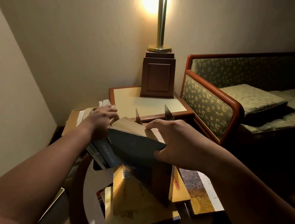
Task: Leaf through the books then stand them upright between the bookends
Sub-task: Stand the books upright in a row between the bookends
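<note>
A stack of flat yellow-covered paperbacks [136, 194] lies below both hands. Above it, the dark-covered book [133, 146] with yellowed pages is held open. The right hand [174, 142] grips it, thumb under the cover and fingers spread on the top page. The left hand [100, 120] curls its fingers [112, 115] over the fanned page edges. Upright blue-spined books [102, 154] stand under the left wrist. Two pointed grey metal bookends [168, 113] rise just beyond the right fingertips.
</note>
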